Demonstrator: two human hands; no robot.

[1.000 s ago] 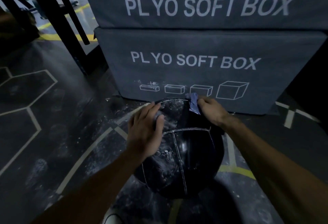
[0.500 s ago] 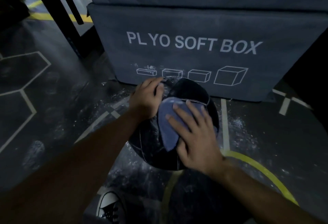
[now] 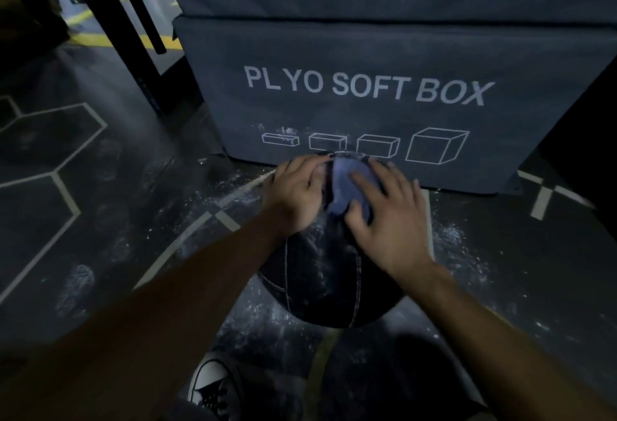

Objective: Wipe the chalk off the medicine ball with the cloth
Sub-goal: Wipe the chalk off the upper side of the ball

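Right, my right hand (image 3: 384, 217) presses the cloth (image 3: 347, 183) flat, fingers spread, on the ball (image 3: 320, 280); left hand (image 3: 297, 197) steadies it. Chalk streaks show lower down, so I judge plenty left.

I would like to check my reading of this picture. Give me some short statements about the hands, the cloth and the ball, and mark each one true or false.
1. The right hand presses the blue cloth on the medicine ball. True.
2. The left hand holds the cloth. False: it rests bare on the ball, beside the cloth.
3. The ball sits on top of the plyo soft box. False: it is on the floor in front of the box.
4. White chalk dust is scattered on the floor around the ball. True.
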